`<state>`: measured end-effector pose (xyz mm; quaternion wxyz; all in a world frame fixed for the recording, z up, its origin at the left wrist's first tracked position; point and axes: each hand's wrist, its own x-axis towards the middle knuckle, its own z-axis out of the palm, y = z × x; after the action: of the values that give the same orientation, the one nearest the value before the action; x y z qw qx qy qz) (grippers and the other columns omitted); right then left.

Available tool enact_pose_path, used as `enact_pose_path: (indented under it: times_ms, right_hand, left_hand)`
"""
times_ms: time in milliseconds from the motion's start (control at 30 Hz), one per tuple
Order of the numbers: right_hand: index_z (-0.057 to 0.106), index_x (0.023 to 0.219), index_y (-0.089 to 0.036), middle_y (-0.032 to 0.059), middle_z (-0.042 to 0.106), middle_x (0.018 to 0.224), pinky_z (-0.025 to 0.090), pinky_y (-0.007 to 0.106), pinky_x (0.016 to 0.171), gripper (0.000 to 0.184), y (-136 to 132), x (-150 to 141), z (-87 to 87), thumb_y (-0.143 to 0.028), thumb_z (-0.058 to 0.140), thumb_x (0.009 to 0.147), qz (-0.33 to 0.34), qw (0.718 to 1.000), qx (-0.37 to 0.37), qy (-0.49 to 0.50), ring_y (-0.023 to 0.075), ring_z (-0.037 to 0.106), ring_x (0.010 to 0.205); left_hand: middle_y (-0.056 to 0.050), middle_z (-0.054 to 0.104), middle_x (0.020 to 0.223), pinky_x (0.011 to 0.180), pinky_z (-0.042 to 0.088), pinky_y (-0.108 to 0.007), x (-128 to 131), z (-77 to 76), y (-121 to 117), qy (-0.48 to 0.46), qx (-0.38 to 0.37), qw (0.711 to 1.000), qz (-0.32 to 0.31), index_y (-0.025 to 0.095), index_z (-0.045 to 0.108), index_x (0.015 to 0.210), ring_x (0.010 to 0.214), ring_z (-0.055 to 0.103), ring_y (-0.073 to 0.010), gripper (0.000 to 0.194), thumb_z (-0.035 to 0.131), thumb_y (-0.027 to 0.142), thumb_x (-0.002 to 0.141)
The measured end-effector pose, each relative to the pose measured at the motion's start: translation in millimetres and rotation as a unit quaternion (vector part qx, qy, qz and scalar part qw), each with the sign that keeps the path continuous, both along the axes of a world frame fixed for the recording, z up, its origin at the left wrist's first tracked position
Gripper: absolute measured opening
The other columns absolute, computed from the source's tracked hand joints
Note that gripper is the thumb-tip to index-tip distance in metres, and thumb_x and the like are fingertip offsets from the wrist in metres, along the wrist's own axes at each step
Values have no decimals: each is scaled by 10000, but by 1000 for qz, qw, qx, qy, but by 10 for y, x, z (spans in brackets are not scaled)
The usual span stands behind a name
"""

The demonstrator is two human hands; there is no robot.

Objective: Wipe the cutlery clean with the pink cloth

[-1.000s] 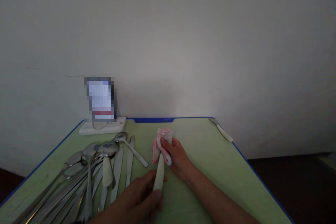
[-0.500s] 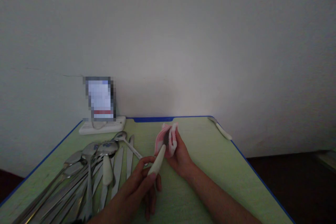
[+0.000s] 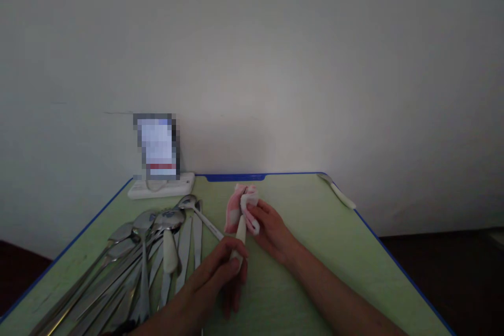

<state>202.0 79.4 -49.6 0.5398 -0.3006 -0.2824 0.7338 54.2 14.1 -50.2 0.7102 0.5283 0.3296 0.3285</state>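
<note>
My left hand (image 3: 222,273) is closed around the pale handle of a piece of cutlery (image 3: 241,231), which points up and away over the table. Its metal head is tucked inside a folded pink-and-white cloth (image 3: 234,210), so its kind is hidden. Fingers and thumb of my right hand (image 3: 271,226) pinch the cloth around that head from the right side. Left of my hands lies a heap of metal utensils: a spoon (image 3: 188,202), a slotted spoon (image 3: 171,218), several knives and long-handled serving spoons (image 3: 144,223).
A phone with a blurred screen (image 3: 159,144) stands on a white base (image 3: 161,186) at the back left. Another pale-handled piece of cutlery (image 3: 342,195) lies at the far right edge. The green table (image 3: 307,220) has a blue rim; a wall (image 3: 275,63) rises behind it.
My right hand has folded the cloth over the metal head, which showed before and is now covered. The whole view has shifted slightly, moving the table things rightward.
</note>
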Motion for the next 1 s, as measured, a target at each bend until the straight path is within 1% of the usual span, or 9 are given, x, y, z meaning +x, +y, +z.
enact_pose_path:
  times_ms: [100, 167, 333, 400, 500, 633, 733, 867, 1000]
  right_hand:
    - [647, 769, -137, -20, 588, 592, 358, 207, 487, 185, 0, -13, -11, -231, 708, 622, 18, 999, -19, -43, 80, 462, 493]
    - [637, 745, -138, -25, 572, 564, 342, 208, 469, 174, -9, -24, -12, -242, 701, 621, 22, 998, -27, -61, 80, 447, 474]
    - [646, 815, -150, -27, 601, 626, 335, 203, 484, 264, -29, -24, -1, -303, 743, 623, 21, 998, -8, -64, 73, 463, 507]
    - [644, 780, -145, -34, 586, 595, 329, 204, 494, 245, -28, -16, -1, -321, 742, 641, 38, 997, -4, -61, 66, 452, 497]
    - [624, 696, -141, -40, 568, 559, 342, 210, 512, 256, -14, -14, -15, -373, 726, 664, 37, 999, -16, -26, 67, 449, 493]
    - [632, 747, -166, -43, 607, 622, 394, 216, 566, 220, 16, -13, -25, -348, 730, 671, -13, 997, -33, 70, 81, 506, 560]
    - [640, 765, -173, -35, 636, 651, 423, 223, 588, 139, 36, 14, 0, -301, 677, 726, -19, 991, -47, 127, 92, 541, 587]
    - [658, 780, -152, 2, 689, 752, 467, 242, 695, 141, 54, 61, 49, -274, 589, 762, -42, 980, -76, 179, 116, 602, 693]
    - [667, 777, -135, 14, 685, 734, 465, 237, 673, 210, 56, 54, 57, -327, 586, 759, -35, 982, -69, 170, 117, 592, 672]
  left_hand:
    - [44, 485, 648, 512, 398, -209, -22, 35, -12, 16, 17, 999, -29, 197, 475, 943, 513, 469, -87, 248, 396, 431, 919]
    - [58, 456, 606, 511, 375, -206, -38, 63, -22, 40, 28, 998, -34, 195, 466, 914, 504, 437, -86, 253, 412, 442, 911]
    - [67, 431, 570, 510, 338, -212, -62, 106, -36, 75, 40, 995, -51, 198, 435, 888, 509, 407, -96, 271, 416, 468, 899]
    - [65, 423, 579, 523, 338, -214, -64, 104, -36, 81, 41, 994, -55, 196, 439, 889, 527, 402, -97, 260, 418, 456, 901]
    - [68, 423, 578, 521, 326, -211, -65, 86, -26, 72, 40, 995, -53, 202, 422, 905, 526, 392, -96, 233, 409, 435, 908]
    - [76, 422, 606, 520, 321, -203, -70, 50, -15, 17, 27, 999, -44, 221, 379, 907, 521, 385, -85, 197, 444, 406, 892]
    - [67, 423, 701, 513, 320, -196, -74, 34, -22, -9, 30, 999, -42, 230, 366, 885, 525, 385, -67, 184, 472, 381, 883]
    - [69, 400, 715, 497, 313, -190, -61, 47, -31, 4, 42, 998, -35, 237, 344, 872, 509, 363, -57, 209, 473, 401, 883]
    - [81, 381, 643, 472, 294, -184, -46, 47, -34, 42, 48, 997, -32, 236, 329, 857, 490, 335, -66, 225, 446, 426, 891]
